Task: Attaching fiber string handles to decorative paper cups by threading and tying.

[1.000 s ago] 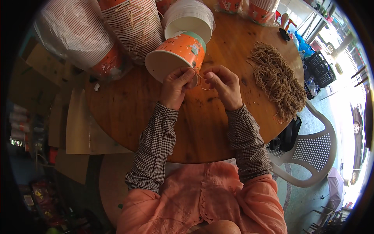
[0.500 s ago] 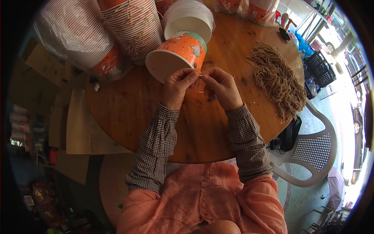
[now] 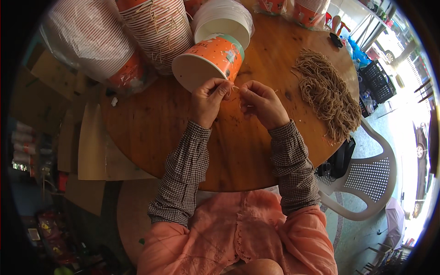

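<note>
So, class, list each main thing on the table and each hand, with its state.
Left hand, pinching thin cord
Right hand, pinching the cord too
Orange cup, tilted, mouth uncovered
Cord heap, loosely piled
Leftmost cup stack, nested, plastic-wrapped
Middle cup stack, nested
White containers, nested, bagged

Dark lettering (image 3: 210,44) is printed on the orange side wall of the paper bucket (image 3: 216,57), which lies tipped on the tabletop (image 3: 238,156); the line follows the curve of the wall, and only a few of its capital letters are distinct. The orange parts of the wrapped bucket stack (image 3: 91,46) at upper left and the bagged bucket stack (image 3: 310,15) at upper right carry print too small to read. Any marking on the dark red package (image 3: 51,233) at lower left is illegible.
</note>
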Demonstrator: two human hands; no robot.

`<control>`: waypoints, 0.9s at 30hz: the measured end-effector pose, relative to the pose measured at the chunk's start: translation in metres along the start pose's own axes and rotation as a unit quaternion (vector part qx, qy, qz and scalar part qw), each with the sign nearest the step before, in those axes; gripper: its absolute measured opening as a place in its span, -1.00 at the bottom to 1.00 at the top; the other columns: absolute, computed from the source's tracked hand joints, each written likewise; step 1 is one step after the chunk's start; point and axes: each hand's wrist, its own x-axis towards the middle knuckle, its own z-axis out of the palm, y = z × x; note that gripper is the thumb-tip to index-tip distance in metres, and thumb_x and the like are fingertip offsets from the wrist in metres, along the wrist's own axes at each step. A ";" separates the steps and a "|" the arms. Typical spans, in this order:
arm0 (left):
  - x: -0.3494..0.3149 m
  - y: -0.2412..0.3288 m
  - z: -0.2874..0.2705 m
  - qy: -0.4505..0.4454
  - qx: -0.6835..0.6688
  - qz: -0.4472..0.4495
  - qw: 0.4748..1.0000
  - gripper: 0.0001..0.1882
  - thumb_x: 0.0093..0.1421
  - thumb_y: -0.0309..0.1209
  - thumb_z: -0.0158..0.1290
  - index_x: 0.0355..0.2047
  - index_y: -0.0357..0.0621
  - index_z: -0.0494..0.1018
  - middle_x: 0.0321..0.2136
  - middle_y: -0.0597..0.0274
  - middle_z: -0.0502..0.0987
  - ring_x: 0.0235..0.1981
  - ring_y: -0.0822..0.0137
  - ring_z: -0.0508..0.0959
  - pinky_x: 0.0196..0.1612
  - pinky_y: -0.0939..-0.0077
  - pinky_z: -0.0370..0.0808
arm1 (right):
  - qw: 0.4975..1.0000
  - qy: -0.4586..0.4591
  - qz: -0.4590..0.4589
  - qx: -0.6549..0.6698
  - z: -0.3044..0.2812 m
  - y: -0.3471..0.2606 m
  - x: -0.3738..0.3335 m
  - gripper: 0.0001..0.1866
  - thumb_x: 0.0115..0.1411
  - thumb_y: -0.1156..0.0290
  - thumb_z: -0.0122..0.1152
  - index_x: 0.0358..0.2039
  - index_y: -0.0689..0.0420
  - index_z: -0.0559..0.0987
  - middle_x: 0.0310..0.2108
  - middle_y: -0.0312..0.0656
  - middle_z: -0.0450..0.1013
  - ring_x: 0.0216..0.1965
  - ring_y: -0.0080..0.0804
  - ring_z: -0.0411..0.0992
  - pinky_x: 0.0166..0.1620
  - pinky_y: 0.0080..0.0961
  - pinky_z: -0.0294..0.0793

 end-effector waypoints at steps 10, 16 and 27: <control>0.000 -0.009 0.000 0.067 0.139 -0.005 0.988 -0.68 0.39 -0.23 -0.18 -0.31 -0.24 0.40 -0.59 0.34 0.46 -0.70 0.54 0.39 -0.65 0.63 0.34 | 0.990 0.037 -0.012 -0.138 0.005 -0.003 -0.001 -0.83 0.24 0.28 0.17 -0.32 0.12 0.51 -0.51 -0.43 0.41 -0.52 -0.72 0.38 -0.51 -0.73 0.43; -0.001 -0.004 0.008 0.130 0.097 -0.022 0.987 -0.66 0.41 -0.22 -0.23 -0.36 -0.21 0.37 -0.64 0.35 0.40 -0.74 0.55 0.30 -0.68 0.64 0.24 | 0.981 -0.017 -0.019 -0.192 0.007 -0.002 -0.001 -0.84 0.27 0.31 0.12 -0.35 0.13 0.49 -0.52 -0.42 0.40 -0.49 -0.72 0.37 -0.44 -0.71 0.41; 0.002 -0.022 0.000 0.138 -0.065 -0.076 0.985 -0.77 0.37 -0.30 -0.12 -0.36 -0.17 0.38 -0.59 0.40 0.36 -0.63 0.59 0.27 -0.58 0.68 0.20 | 0.982 -0.123 -0.064 -0.132 0.005 0.005 0.002 -0.84 0.27 0.32 0.10 -0.34 0.15 0.48 -0.55 -0.42 0.37 -0.53 -0.70 0.36 -0.44 -0.69 0.38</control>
